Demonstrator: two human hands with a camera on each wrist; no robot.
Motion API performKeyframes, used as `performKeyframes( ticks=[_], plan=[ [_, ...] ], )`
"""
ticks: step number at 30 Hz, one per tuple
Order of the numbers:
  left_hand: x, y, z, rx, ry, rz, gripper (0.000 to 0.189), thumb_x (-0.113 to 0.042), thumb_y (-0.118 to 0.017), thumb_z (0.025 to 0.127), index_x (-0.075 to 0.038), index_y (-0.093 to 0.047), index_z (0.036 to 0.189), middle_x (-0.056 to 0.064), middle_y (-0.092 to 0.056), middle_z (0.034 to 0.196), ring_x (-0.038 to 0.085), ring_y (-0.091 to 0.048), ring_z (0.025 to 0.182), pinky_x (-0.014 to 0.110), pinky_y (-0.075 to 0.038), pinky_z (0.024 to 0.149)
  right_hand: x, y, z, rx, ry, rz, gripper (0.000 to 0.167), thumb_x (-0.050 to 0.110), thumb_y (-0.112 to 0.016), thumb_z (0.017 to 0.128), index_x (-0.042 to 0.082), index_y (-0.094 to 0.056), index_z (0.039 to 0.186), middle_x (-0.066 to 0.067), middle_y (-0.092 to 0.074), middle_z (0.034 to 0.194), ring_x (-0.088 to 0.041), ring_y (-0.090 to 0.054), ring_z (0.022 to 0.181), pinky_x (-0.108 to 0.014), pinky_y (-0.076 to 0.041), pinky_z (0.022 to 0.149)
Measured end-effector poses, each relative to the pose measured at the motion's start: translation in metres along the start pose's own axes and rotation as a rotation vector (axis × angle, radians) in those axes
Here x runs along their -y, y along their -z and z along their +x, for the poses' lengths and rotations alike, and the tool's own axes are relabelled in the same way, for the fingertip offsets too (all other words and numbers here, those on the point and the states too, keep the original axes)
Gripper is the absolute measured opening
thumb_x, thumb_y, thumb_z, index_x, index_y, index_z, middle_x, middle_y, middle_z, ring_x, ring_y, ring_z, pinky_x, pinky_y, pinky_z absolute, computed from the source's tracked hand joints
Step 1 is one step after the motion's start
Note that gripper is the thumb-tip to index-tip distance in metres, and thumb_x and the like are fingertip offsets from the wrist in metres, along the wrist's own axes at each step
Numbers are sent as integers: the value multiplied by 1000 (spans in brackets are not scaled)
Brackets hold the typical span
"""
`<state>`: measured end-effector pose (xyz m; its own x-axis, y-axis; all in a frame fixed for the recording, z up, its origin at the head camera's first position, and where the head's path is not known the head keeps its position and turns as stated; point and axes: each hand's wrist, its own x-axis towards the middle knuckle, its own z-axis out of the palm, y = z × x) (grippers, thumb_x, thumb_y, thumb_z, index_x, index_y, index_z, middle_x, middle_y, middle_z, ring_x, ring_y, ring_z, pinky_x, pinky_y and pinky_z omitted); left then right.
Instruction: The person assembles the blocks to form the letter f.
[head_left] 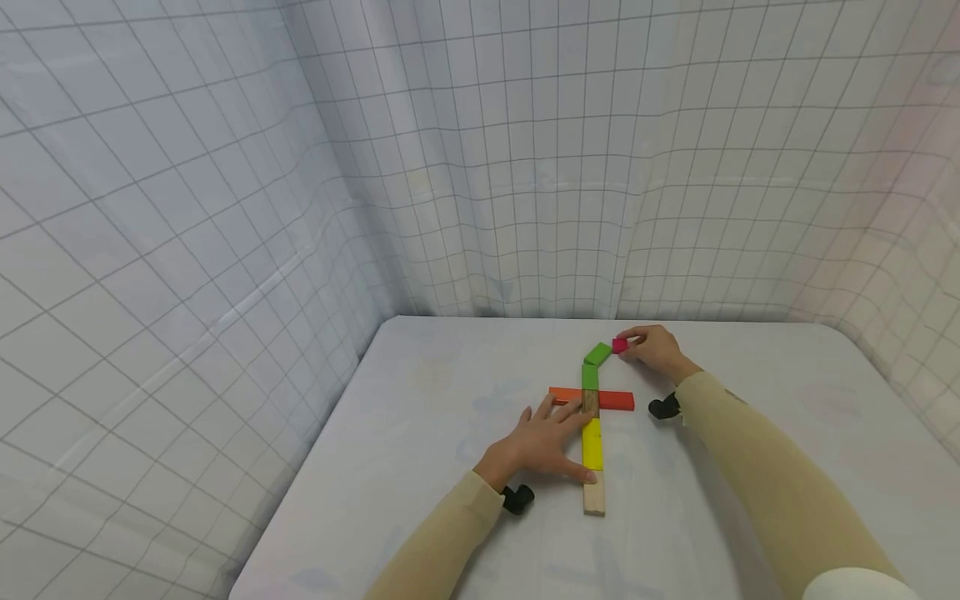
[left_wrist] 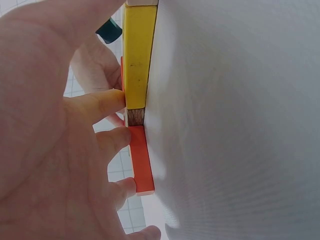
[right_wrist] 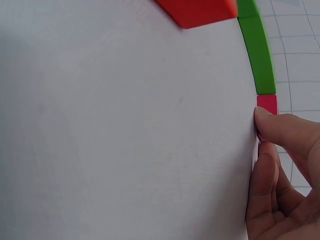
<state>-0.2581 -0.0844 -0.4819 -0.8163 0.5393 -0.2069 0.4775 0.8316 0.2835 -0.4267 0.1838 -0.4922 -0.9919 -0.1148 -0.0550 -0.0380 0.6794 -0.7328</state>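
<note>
Between thumb and fingers, my right hand (head_left: 654,348) pinches a small pinkish-red block (head_left: 619,346). In the right wrist view the pinkish-red block (right_wrist: 267,103) meets the end of a green block (right_wrist: 260,55). My left hand (head_left: 542,442) lies spread over a column of blocks, fingertips on the orange block (left_wrist: 141,160) and the yellow block (left_wrist: 138,57), thumb at the pale wooden block (head_left: 594,498). A dark brown block (head_left: 591,403) sits above the yellow, and a straight green block (head_left: 590,377) leads to the slanted one. A red block (head_left: 617,400) extends rightward.
All the blocks lie on a white-covered table (head_left: 442,392). Grid-patterned curtains (head_left: 525,167) hang behind it and on both sides. A black wrist device (head_left: 517,499) shows under the left cuff, another black device (head_left: 663,407) beside the right.
</note>
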Motion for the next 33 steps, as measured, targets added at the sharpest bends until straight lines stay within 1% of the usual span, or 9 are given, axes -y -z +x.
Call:
performKeyframes(
  ticks=[5,9,15,18,21,23,27,30,33],
  plan=[
    [-2,1,0,9,3,1,100,-79,-66,76,-42,-24,159,-12,-9,168,33,-1,154,66,-12,116,0,0,-2,0,-9,5,42,16,-74,91,7,-66,131,-23,-61,120,-35,-56,99,-40,-51,84],
    [-3,2,0,11,-1,-2,100,-78,-66,76,-42,-24,159,-11,-9,168,33,-1,154,66,-11,116,-1,2,-3,0,-14,8,43,16,-74,91,8,-66,132,-22,-62,119,-33,-56,99,-38,-50,84],
    [-2,2,0,12,-11,-11,101,-78,-67,76,-40,-24,160,-11,-9,168,34,0,153,66,-12,116,2,11,-4,57,-10,61,50,15,-76,91,7,-61,138,-20,-64,114,-29,-59,93,-31,-54,80],
    [0,2,0,6,-9,-4,101,-78,-65,76,-41,-22,160,-11,-8,168,35,0,153,66,-11,116,7,18,-5,79,3,83,52,13,-74,92,5,-58,140,-20,-63,112,-29,-63,88,-31,-56,77],
    [3,1,2,-4,-8,1,101,-80,-64,76,-43,-22,160,-11,-8,168,35,-1,153,67,-11,115,11,23,-8,84,11,67,52,14,-74,92,5,-58,140,-20,-63,112,-29,-63,85,-33,-56,76],
    [4,0,3,-8,-9,-3,101,-80,-64,75,-43,-22,160,-11,-8,168,35,-1,153,67,-11,115,13,25,-10,83,17,51,51,15,-74,92,5,-58,140,-19,-63,113,-29,-63,87,-34,-56,77],
    [4,-1,3,0,-9,-20,102,-80,-65,74,-43,-23,159,-11,-9,168,35,-1,153,68,-10,115,14,30,-16,80,62,15,49,16,-73,93,4,-59,138,-21,-63,118,-32,-62,94,-37,-56,80],
    [3,0,2,3,-7,-30,102,-79,-66,74,-43,-24,159,-11,-9,168,35,-1,153,68,-10,115,16,36,-23,65,98,1,49,15,-73,93,4,-60,138,-22,-63,120,-34,-63,98,-40,-55,84],
    [2,0,1,2,-4,-28,101,-78,-67,75,-42,-24,159,-11,-10,168,35,-1,153,67,-10,115,17,42,-32,41,115,-6,47,17,-73,93,7,-61,137,-20,-63,120,-34,-63,100,-43,-54,86]
  ],
)
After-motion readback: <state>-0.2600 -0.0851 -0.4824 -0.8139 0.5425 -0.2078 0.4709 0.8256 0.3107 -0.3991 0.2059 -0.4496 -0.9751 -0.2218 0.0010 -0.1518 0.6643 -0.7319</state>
